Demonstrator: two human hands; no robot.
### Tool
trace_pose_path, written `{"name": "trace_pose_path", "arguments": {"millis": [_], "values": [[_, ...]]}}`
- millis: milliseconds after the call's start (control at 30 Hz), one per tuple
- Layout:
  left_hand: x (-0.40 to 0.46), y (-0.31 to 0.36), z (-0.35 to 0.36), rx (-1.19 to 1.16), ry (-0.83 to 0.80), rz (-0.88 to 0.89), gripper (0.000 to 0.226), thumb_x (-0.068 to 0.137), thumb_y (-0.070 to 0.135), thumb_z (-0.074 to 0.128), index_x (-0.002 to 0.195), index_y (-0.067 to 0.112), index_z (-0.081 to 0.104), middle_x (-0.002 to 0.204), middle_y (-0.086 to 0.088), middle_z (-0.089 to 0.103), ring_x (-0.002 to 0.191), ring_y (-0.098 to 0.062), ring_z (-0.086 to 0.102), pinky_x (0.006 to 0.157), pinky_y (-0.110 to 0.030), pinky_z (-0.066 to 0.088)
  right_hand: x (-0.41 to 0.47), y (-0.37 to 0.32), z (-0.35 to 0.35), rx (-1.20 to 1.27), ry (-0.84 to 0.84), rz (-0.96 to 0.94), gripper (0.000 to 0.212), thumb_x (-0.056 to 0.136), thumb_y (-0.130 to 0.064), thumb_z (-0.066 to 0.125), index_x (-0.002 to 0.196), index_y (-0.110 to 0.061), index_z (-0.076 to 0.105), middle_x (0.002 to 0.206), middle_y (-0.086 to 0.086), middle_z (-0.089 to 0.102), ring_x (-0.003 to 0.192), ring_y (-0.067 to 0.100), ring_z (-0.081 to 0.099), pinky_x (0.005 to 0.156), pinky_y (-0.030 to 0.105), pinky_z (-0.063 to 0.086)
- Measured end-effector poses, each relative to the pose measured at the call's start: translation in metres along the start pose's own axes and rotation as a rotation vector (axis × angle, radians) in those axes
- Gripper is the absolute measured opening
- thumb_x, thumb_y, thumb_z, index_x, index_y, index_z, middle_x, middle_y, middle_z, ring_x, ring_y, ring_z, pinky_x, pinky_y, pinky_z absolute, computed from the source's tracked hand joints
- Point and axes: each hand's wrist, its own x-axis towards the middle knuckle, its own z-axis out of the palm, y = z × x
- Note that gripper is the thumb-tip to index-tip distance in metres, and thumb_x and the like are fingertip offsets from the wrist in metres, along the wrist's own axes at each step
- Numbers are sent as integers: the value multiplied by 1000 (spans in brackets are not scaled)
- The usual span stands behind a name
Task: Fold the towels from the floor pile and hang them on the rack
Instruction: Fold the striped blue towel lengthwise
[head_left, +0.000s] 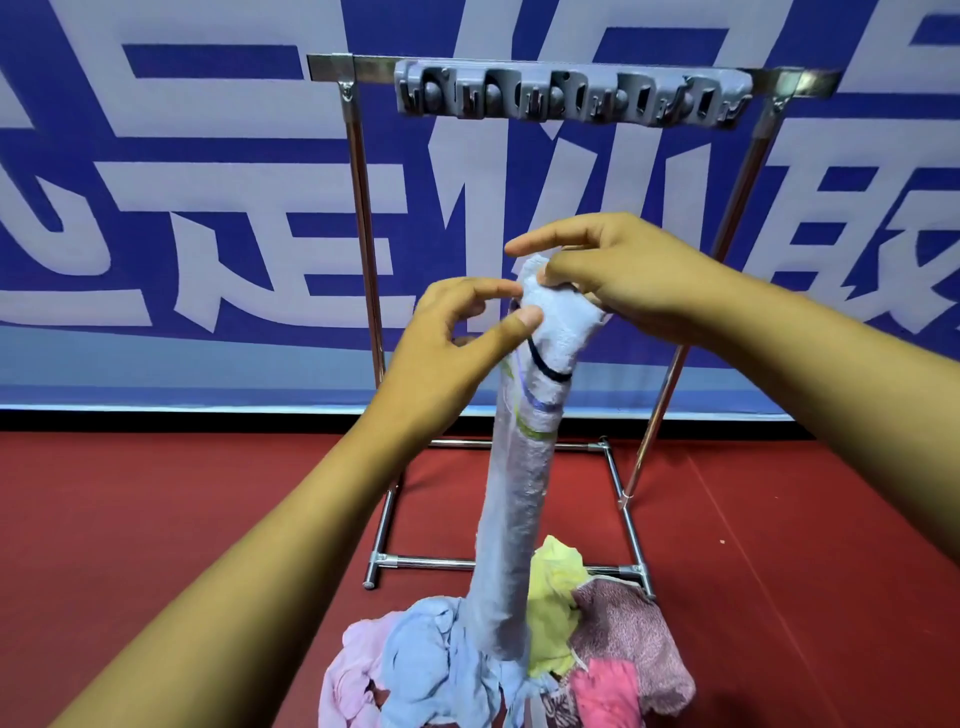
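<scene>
Between the two hands, a pale blue towel (519, 499) hangs as a long, narrow, bunched column. Its upper end is raised in front of the rack; its lower end reaches into the floor pile (498, 660).

Left hand (447, 353): thumb and curled fingers pinch the left edge of the towel's top, just beside the right hand. A thin black band encircles the towel directly below this thumb. Faint green and purple stripes cross the fabric under the band.

Right hand (618, 275): thumb and lower fingers pinch the topmost corner of the towel. The index finger extends straight to the left above the fabric.

Below both hands, the pile lies on the red floor (156, 519). It contains pink, light blue, yellow, patterned maroon and bright pink cloths, heaped loosely and touching one another.

Behind the hands stands the metal rack (363, 249), made of chrome tubes with a base frame resting on the floor. A grey hook strip (571, 93) is fixed along its top bar, above the hands.

Beyond the rack, a blue banner (182, 208) carries large white characters. They are cropped and partly covered, so the wording cannot be read.
</scene>
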Motion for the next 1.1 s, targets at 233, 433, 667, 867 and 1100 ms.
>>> {"name": "trace_pose_path", "arguments": {"millis": [233,433,667,867,1100], "values": [[-1,14,20,165,55,47,52,75,34,80,120,27,54,109,19,64,100,9,57,78,0,40,3,0,9,315,-35,146,15,85,5,48,91,-2,60,86,15,62,71,19,64,65,22,57],[17,10,9,170,120,9,6,93,25,61,92,20,63,81,12,63,72,1,55,65,-14,42,-1,7,3,440,-57,161,8,88,2,56,87,0,64,84,14,64,76,17,65,76,22,58],[27,4,-3,-8,2,-77,22,89,28,59,93,7,63,85,-5,64,75,-11,51,69,-29,41,-7,26,-7,-85,-30,86,7,84,-23,71,89,-25,67,75,-6,59,69,9,51,60,22,39],[29,3,-6,-29,-15,-74,7,90,20,65,87,14,62,82,-2,63,74,-11,54,71,-29,44,-9,34,2,-11,17,4,5,90,-11,62,95,-9,61,75,1,64,63,8,60,52,15,43],[32,11,-14,-27,-52,-31,9,85,14,71,93,12,71,86,-8,72,76,-11,61,74,-33,50,-14,49,16,149,76,-17,14,86,-16,68,89,-17,55,79,6,61,67,11,64,56,22,50]]}}
